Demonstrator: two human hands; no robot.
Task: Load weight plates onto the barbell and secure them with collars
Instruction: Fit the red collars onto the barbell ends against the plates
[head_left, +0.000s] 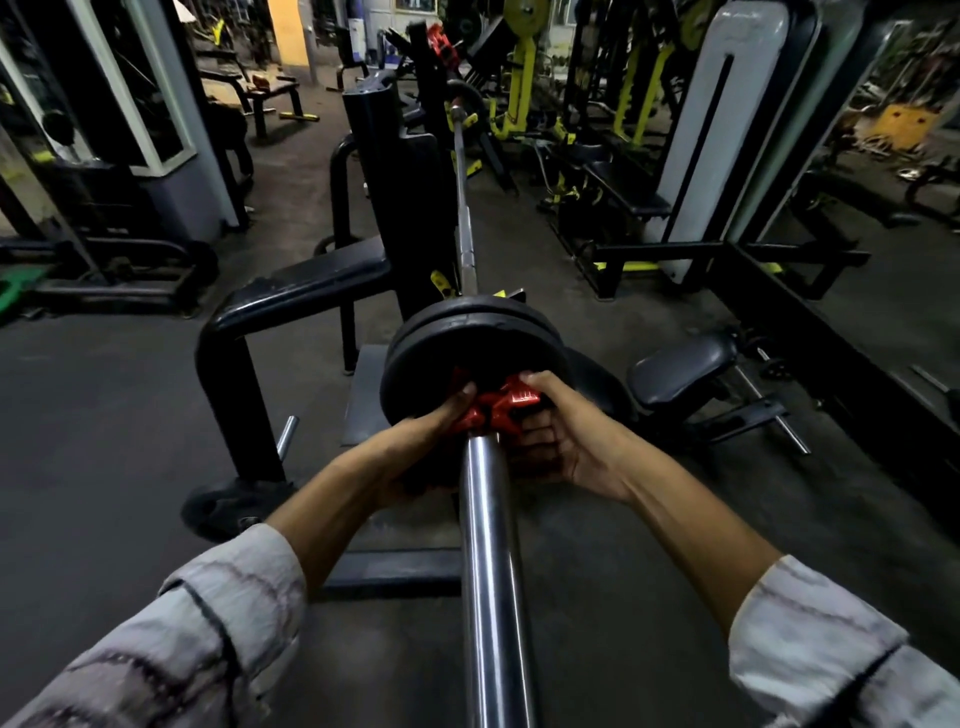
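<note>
A chrome barbell (491, 545) runs from the bottom of the view straight away from me, resting on a black rack. Two black weight plates (462, 338) sit side by side on its near sleeve. A red collar (493, 408) is on the sleeve, pressed against the nearer plate. My left hand (421, 447) grips the collar's left side and my right hand (556, 431) grips its right side. Another red collar (441, 44) shows at the bar's far end.
A black bench frame (291, 301) stands left of the plates. A padded seat (680, 369) lies on the floor at the right. Yellow and black machines (519, 88) fill the back, and a mirror wall (883, 182) runs along the right.
</note>
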